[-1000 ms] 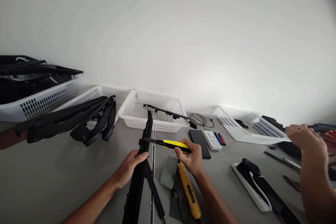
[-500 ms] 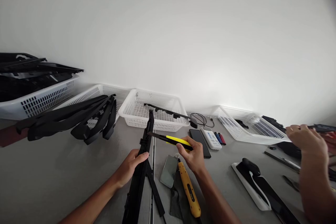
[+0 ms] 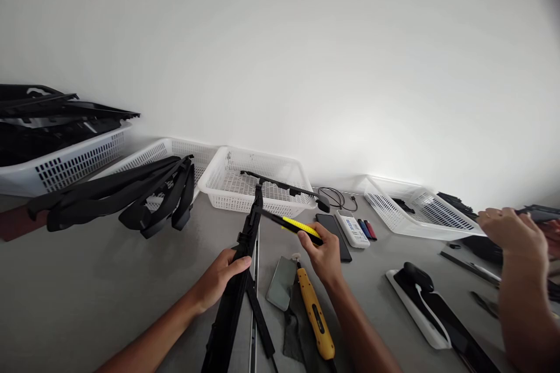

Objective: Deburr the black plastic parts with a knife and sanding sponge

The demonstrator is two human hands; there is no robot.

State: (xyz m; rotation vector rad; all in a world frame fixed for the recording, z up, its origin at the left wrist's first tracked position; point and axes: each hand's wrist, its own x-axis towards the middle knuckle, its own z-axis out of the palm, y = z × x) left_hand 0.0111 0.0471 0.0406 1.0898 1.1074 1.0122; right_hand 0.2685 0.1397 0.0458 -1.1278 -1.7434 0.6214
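Note:
My left hand (image 3: 219, 280) grips a long black plastic strip (image 3: 238, 280) that runs from the bottom edge up toward the middle white basket (image 3: 219, 178). My right hand (image 3: 321, 253) holds a yellow and black utility knife (image 3: 295, 226) whose tip rests against the strip near its far end. A yellow electric screwdriver (image 3: 315, 320) lies on the grey table (image 3: 87, 297) just under my right wrist, beside a grey phone-like slab (image 3: 280, 282).
White baskets line the wall; the left ones (image 3: 65, 163) hold black trim parts (image 3: 118, 195). A black phone (image 3: 335, 236), a white box (image 3: 350, 227) and a cable (image 3: 335, 198) lie in the middle. A co-worker's hand (image 3: 510, 233) works at the right near another basket (image 3: 411, 210).
The knife's tip has slid along the strip toward its far end, my right hand following it up and right. The strip's far end has shifted slightly right.

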